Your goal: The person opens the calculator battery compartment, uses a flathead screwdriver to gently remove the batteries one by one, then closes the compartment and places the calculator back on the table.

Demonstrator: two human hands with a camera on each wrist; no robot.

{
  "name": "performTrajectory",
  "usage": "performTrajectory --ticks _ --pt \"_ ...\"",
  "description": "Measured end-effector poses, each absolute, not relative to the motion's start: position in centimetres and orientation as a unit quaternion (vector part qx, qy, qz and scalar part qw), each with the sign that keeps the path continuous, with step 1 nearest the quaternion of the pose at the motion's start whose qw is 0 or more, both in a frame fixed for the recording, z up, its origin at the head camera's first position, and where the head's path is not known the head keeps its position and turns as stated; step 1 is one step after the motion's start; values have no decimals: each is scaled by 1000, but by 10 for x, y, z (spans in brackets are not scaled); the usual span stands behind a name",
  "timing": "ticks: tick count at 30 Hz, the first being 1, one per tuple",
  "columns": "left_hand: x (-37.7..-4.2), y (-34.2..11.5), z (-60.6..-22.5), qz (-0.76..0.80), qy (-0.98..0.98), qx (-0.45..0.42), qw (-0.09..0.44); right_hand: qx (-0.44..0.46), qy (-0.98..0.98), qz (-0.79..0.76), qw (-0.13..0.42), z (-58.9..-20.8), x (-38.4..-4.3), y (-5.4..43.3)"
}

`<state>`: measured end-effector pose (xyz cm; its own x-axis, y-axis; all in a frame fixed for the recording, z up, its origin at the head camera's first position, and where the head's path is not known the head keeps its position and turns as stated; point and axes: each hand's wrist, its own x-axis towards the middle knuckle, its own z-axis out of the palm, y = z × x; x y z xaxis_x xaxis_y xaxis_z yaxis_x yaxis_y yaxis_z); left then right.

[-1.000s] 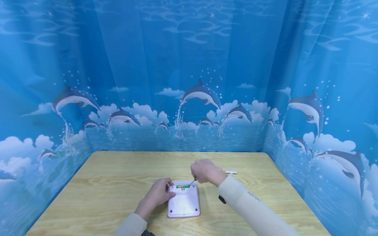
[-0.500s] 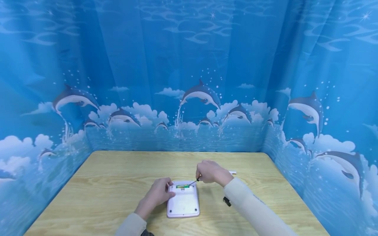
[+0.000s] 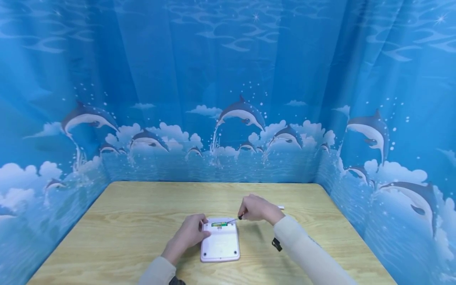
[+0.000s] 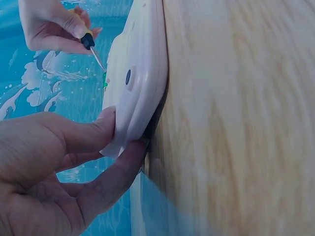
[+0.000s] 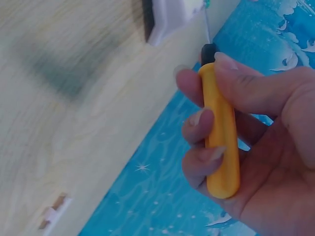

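White device (image 3: 219, 245) | left hand (image 3: 189, 231) pinches its left side | right hand (image 3: 257, 208), beside it, grips yellow screwdriver (image 5: 221, 130)

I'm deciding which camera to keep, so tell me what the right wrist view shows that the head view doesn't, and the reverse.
Only right wrist: the yellow handle, with the right grip curled round it; the head view hides that yellow.

Only head: the left grip pinching the device by its left edge, and the pale sleeves.

Both: the right grip, the metal shaft, at least part of the device, the table and the curtain.
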<state>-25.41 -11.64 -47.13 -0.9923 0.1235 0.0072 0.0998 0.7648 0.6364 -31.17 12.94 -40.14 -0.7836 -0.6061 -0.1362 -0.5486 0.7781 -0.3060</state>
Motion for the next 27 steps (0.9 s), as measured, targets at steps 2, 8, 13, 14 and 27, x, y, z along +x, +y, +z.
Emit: performTrajectory --ticks 2,8,13,14,27 --pt "-254 -117 -471 336 940 59 18 -303 934 -143 123 -405 -314 133" --pt "-254 -116 -471 335 940 52 21 -296 930 -165 138 -409 -315 139" --pt "-255 -115 -473 337 940 42 20 -308 934 -127 126 -398 -310 132" --pt "-255 -116 -473 336 941 42 19 -311 936 -114 121 -395 -309 129" --pt "-255 -117 -474 342 938 45 20 -328 941 21 77 -371 -299 98"
